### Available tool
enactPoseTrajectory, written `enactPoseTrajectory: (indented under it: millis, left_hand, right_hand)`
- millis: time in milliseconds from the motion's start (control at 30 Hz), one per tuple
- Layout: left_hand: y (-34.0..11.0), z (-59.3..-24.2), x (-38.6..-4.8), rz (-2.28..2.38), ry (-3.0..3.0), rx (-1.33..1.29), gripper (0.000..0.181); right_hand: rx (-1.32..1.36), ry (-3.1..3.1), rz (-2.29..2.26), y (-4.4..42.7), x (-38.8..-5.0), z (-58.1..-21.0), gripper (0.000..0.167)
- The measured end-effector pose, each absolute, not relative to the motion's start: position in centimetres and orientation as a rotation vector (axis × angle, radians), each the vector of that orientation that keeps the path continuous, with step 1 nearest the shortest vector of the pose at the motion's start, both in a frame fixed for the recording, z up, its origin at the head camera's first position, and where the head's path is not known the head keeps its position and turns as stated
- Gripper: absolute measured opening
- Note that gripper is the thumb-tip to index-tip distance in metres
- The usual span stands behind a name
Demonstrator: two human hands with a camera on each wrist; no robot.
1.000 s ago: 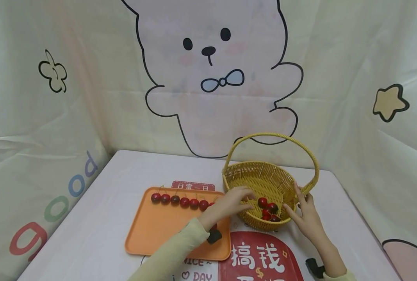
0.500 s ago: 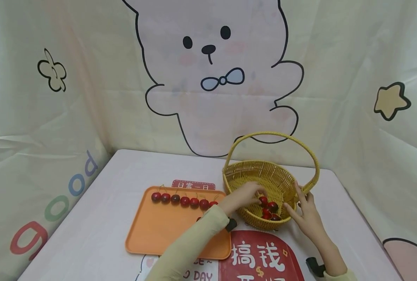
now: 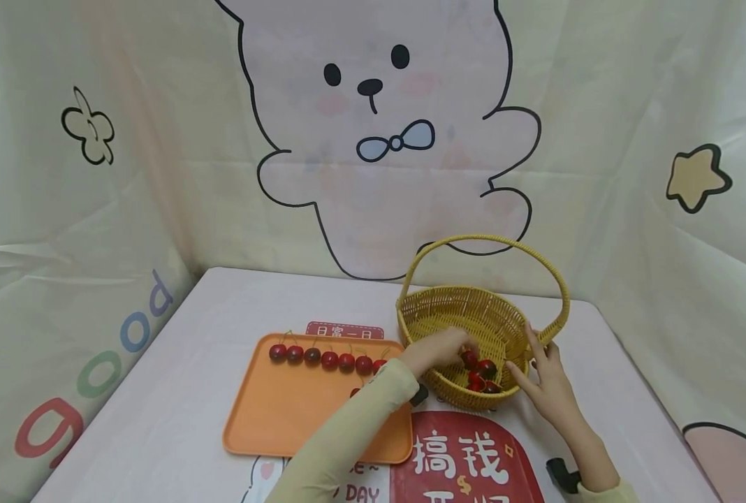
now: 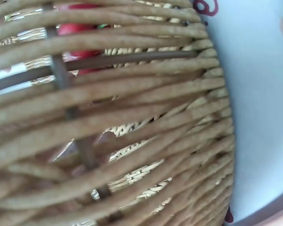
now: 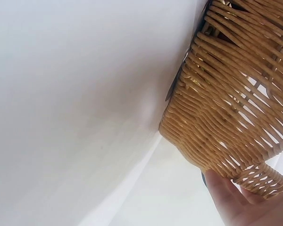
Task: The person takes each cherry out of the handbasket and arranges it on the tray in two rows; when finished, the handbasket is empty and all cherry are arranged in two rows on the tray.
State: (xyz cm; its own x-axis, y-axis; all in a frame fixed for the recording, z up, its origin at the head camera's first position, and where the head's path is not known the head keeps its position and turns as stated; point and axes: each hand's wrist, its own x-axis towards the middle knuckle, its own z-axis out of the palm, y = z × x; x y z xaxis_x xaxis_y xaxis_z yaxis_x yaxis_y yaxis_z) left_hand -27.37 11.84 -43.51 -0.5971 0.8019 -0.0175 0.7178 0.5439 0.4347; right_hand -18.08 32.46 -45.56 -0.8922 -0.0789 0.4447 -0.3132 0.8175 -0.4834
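Observation:
A yellow wicker basket (image 3: 467, 300) with a tall arched handle stands at the right of the table in the head view. Several red and dark cherries (image 3: 487, 369) lie inside it. My left hand (image 3: 442, 349) reaches over the basket's left rim. Its fingers are bent down and pinch one red cherry (image 3: 469, 359), partly covering it. With my right hand (image 3: 552, 388) I hold the right rim near the handle's base, thumb on the inner side. In the right wrist view, the fingers (image 5: 219, 195) touch the woven edge. Only basket weave fills most of the left wrist view.
Left of the basket lies an orange tray (image 3: 285, 412), with a row of cherries (image 3: 330, 360) along its far side and another partly behind my sleeve. A red printed patch (image 3: 461, 454) marks the tabletop in front. Patterned cloth walls enclose the table.
My left hand has moved right and farther into the basket, its fingers coming down onto a cherry. My right hand stays on the rim.

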Motion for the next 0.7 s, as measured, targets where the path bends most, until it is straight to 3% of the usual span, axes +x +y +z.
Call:
enactPoseTrajectory:
  millis: [700]
  left_hand:
    - [12.08, -44.03, -27.18, 0.461, 2.616, 1.291, 0.019]
  right_hand:
    - [0.298, -2.585, 0.775, 32.41, -18.07, -45.55, 0.081]
